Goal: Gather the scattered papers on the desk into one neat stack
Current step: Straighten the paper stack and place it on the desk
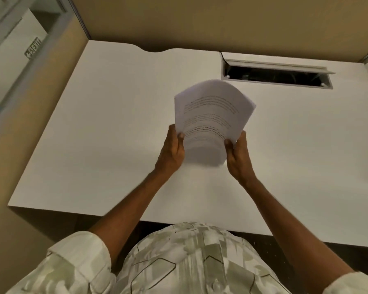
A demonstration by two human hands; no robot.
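Observation:
A bundle of white printed papers [210,115] is held upright above the white desk [94,134], near its middle. The sheets bow outward at the top and their lower edge is blurred close to the desk surface. My left hand [172,151] grips the bundle's left edge, thumb on the front sheet. My right hand [238,155] grips the right edge the same way. No loose sheets lie elsewhere on the desk.
An open cable slot [276,76] with dark wiring inside sits at the desk's back right. Tan partition walls [200,22] close off the back and left sides. An exit sign [33,47] shows behind glass at the far left.

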